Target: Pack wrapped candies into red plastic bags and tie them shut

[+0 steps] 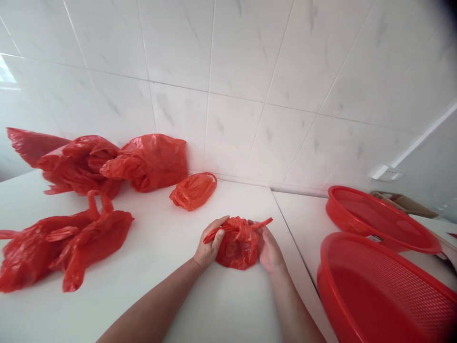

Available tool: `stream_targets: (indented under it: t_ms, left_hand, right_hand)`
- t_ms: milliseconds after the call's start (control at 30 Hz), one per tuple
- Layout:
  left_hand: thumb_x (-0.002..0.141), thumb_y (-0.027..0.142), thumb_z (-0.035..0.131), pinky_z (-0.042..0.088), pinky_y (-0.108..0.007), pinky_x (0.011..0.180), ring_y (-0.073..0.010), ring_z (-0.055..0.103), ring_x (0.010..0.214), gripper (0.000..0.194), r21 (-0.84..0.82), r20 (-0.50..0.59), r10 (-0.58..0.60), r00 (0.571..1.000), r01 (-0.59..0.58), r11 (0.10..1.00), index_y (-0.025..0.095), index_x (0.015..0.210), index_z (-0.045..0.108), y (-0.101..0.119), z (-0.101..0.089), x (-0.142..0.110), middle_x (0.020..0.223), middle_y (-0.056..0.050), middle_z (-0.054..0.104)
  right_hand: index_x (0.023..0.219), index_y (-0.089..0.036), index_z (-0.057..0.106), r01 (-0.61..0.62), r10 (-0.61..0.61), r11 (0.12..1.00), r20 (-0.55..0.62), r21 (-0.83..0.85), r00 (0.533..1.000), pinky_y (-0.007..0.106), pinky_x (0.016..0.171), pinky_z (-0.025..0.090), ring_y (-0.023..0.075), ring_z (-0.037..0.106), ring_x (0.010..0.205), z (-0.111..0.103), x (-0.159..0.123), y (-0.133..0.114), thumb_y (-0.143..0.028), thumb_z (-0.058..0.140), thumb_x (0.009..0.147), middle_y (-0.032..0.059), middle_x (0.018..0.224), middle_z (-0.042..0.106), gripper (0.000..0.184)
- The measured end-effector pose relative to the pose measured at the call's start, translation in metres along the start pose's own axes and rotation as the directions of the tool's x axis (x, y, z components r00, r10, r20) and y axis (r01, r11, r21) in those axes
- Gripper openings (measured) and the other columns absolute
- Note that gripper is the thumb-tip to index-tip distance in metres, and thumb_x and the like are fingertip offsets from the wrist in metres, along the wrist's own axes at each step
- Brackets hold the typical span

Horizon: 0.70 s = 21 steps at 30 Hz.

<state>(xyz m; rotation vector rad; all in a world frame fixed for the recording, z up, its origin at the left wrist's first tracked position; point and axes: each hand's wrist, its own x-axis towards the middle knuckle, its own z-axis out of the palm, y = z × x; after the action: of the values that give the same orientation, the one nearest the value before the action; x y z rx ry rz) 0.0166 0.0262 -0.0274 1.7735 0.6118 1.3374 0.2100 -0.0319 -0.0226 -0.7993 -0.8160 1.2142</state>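
A small red plastic bag (237,250) sits low over the white table between my two hands. Its top is gathered and twisted, with one tail sticking out to each side, as in a knot. My left hand (210,244) grips the bag's left side, thumb across the front by the left tail. On the other side my right hand (270,250) holds the bag with its fingers behind it, partly hidden under the right tail. What lies inside the bag cannot be made out.
A small tied red bag (194,191) lies near the tiled wall (235,114). Larger red bags (153,162) are heaped at the back left, and more crumpled bags (64,243) lie in front. Two red plastic baskets (335,281) stand at right, beyond a table seam.
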Motion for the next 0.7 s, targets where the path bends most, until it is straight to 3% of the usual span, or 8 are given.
stream_targets:
  t_ms: [100, 233, 367, 567, 700]
  left_hand:
    - [0.094, 0.039, 0.038, 0.042, -0.039, 0.097, -0.0230, 0.057, 0.107, 0.039, 0.048, -0.021, -0.039, 0.999, 0.040, 0.998, 0.021, 0.123, 0.057, 0.004, 0.001, 0.002, 0.115, -0.008, 0.063]
    - [0.094, 0.039, 0.037, 0.041, -0.039, 0.097, -0.0224, 0.056, 0.108, 0.036, 0.218, -0.081, -0.025, 0.996, 0.042, 0.975, 0.021, 0.106, 0.066, 0.004, -0.005, 0.006, 0.110, -0.007, 0.064]
    - [0.093, 0.039, 0.037, 0.043, -0.038, 0.093, -0.0219, 0.058, 0.099, 0.034, 0.332, -0.145, -0.025, 0.989, 0.072, 0.941, 0.021, 0.085, 0.065, -0.003, -0.011, 0.010, 0.097, -0.007, 0.067]
    - [0.092, 0.042, 0.035, 0.045, -0.034, 0.082, -0.0211, 0.060, 0.084, 0.037, 0.341, -0.166, -0.086, 0.982, 0.139, 0.930, 0.020, 0.079, 0.062, -0.008, -0.012, 0.010, 0.083, -0.007, 0.066]
    - [0.093, 0.045, 0.034, 0.046, -0.032, 0.074, -0.0200, 0.059, 0.076, 0.041, 0.322, -0.187, -0.143, 0.972, 0.198, 0.926, 0.018, 0.078, 0.061, -0.010, -0.013, 0.009, 0.077, -0.006, 0.064]
  right_hand:
    - [0.096, -0.019, 0.067, -0.057, 0.054, 0.998, -0.077, -0.036, 0.996, 0.045, 0.089, 0.046, 0.0290, 0.060, 0.103, -0.003, 0.002, 0.000, -0.054, 0.066, 0.073, 0.0107, 0.109, 0.066, 0.041]
    - [0.083, -0.020, 0.065, -0.039, 0.019, 0.996, -0.246, -0.077, 0.969, 0.040, 0.074, 0.051, 0.0258, 0.065, 0.085, -0.010, 0.007, 0.004, -0.057, 0.068, 0.069, 0.0073, 0.088, 0.070, 0.040]
    - [0.080, -0.021, 0.062, -0.008, -0.013, 0.998, -0.329, -0.063, 0.944, 0.038, 0.070, 0.052, 0.0244, 0.065, 0.085, -0.023, 0.011, 0.008, -0.054, 0.070, 0.068, 0.0049, 0.086, 0.070, 0.035]
    - [0.081, -0.023, 0.060, 0.018, -0.025, 1.000, -0.428, -0.019, 0.904, 0.033, 0.063, 0.052, 0.0221, 0.065, 0.085, -0.034, 0.015, 0.014, -0.046, 0.073, 0.067, 0.0022, 0.087, 0.070, 0.030]
    - [0.081, -0.022, 0.060, 0.016, -0.027, 0.999, -0.419, -0.029, 0.908, 0.032, 0.064, 0.053, 0.0227, 0.065, 0.088, -0.034, 0.014, 0.012, -0.048, 0.073, 0.067, 0.0031, 0.089, 0.070, 0.032]
